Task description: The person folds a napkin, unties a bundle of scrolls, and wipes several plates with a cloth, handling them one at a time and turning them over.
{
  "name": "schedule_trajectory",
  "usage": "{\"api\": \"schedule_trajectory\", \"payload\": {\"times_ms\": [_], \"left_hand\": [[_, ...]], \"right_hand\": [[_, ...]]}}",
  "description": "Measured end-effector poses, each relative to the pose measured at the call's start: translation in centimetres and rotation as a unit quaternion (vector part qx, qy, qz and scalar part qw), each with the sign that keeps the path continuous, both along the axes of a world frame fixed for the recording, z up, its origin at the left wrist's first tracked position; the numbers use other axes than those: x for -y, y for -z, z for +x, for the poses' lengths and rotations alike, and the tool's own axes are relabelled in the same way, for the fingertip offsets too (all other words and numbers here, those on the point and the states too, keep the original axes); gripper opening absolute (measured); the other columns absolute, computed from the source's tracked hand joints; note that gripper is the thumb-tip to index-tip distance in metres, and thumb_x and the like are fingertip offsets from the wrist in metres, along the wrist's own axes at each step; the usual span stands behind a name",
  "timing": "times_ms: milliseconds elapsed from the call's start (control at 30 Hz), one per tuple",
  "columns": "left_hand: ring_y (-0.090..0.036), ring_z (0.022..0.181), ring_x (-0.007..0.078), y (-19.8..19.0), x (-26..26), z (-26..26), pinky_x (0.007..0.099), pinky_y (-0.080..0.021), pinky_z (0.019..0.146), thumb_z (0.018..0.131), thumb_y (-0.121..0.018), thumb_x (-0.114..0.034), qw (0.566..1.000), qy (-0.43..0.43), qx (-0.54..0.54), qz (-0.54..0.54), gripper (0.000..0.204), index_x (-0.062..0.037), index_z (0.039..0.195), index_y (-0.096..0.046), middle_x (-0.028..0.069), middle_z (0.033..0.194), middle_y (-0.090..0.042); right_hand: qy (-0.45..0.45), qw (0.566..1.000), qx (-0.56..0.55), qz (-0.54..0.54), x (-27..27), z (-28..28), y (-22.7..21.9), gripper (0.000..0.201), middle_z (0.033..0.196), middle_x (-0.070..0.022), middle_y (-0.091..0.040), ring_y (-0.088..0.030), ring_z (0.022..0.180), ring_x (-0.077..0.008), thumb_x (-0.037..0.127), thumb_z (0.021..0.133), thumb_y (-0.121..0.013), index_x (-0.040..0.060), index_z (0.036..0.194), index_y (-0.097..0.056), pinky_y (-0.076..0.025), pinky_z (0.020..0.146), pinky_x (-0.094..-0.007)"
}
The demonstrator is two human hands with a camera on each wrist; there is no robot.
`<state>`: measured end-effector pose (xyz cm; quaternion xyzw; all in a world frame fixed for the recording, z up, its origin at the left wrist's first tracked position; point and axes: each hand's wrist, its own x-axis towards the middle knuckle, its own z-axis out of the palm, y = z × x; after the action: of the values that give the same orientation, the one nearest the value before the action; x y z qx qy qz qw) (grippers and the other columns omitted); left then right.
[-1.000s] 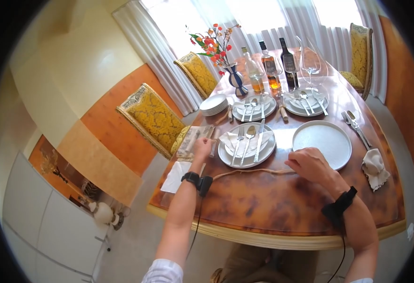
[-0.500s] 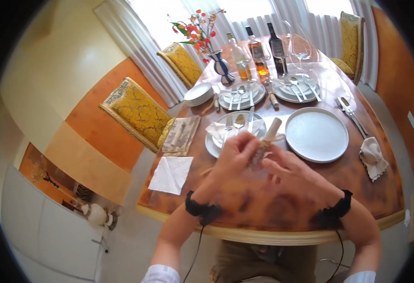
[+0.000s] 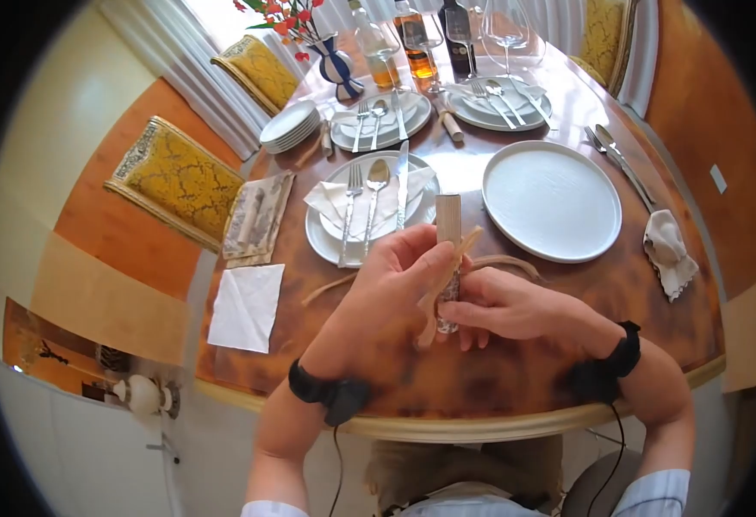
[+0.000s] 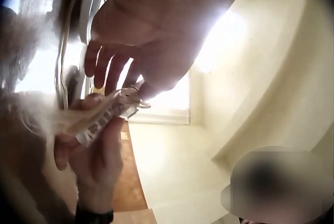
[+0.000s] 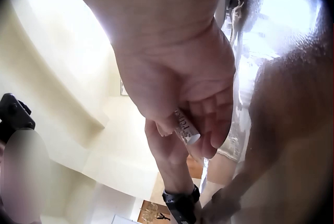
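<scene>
The roll (image 3: 449,220) is a slim tube, held nearly upright above the near part of the table (image 3: 481,388), in front of the gap between the set plate (image 3: 317,237) and the bare plate (image 3: 552,202). Its upper part is beige with fine lengthwise lines; its lower part is white, mottled with dark print — the right wrist view shows lettering near that end. A tan strip (image 3: 430,314) runs loosely along it, its ends sticking out.

The left hand (image 3: 408,267) grips the roll around its middle, thumb across the near side; the right hand (image 3: 516,302) pinches the lower part between thumb and fingers. A cord (image 3: 330,289) lies on the table behind the hands.

Half a second ago the roll leaned to the right; now it stands straighter. A second ago the hands were well apart — the right beside the bare plate, the left near the mats (image 3: 257,215).
</scene>
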<state>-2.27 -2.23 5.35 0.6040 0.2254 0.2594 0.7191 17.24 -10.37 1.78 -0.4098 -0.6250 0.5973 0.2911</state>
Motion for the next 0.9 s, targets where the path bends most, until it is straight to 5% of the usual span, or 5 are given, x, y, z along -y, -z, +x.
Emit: {"api": "schedule_trajectory", "payload": {"times_ms": [100,200,600,900], "left_hand": [[-0.069,0.08,0.0091,0.5,-0.1,-0.1,0.0239,-0.056,0.069,0.101,-0.072,-0.021,0.996,-0.053,0.02,0.062,0.026,-0.0004,0.115,-0.065,0.0055,0.097,-0.073],[-0.069,0.08,0.0078,0.6,-0.3,-0.2,0.0232,-0.056,0.068,0.098,-0.076,-0.017,0.994,-0.063,0.024,0.084,0.024,-0.0006,0.113,-0.066,0.0047,0.095,-0.073],[-0.067,0.078,0.006,0.4,0.0,0.2,0.0226,-0.054,0.07,0.095,-0.079,-0.016,0.988,-0.097,0.016,0.118,0.022,-0.0018,0.107,-0.068,0.0018,0.089,-0.072],[-0.065,0.077,0.0045,0.9,-0.9,0.1,0.0218,-0.052,0.069,0.096,-0.079,-0.019,0.985,-0.094,0.026,0.141,0.022,-0.0026,0.107,-0.068,0.0009,0.089,-0.072]], "right_hand": [[0.139,0.923,0.209,0.291,0.7,-0.6,-1.5,0.026,0.079,-0.0108,-0.072,-0.072,0.072,-0.0281,0.029,0.1,-0.068,0.0028,0.103,-0.067,-0.057,0.066,-0.0386],[0.212,0.9,0.226,0.308,0.6,-0.6,-1.9,0.022,0.08,-0.0127,-0.072,-0.071,0.074,-0.0335,0.024,0.093,-0.073,0.0042,0.101,-0.068,-0.055,0.067,-0.044],[0.215,0.831,0.242,0.452,0.0,0.2,-1.5,0.017,0.079,-0.0142,-0.068,-0.067,0.072,-0.037,0.02,0.096,-0.07,0.0049,0.09,-0.065,-0.053,0.064,-0.0452],[0.24,0.841,0.196,0.444,0.5,0.1,-2.4,0.021,0.076,-0.0137,-0.068,-0.067,0.069,-0.0354,0.025,0.099,-0.069,0.0054,0.094,-0.067,-0.052,0.06,-0.0431]]}}
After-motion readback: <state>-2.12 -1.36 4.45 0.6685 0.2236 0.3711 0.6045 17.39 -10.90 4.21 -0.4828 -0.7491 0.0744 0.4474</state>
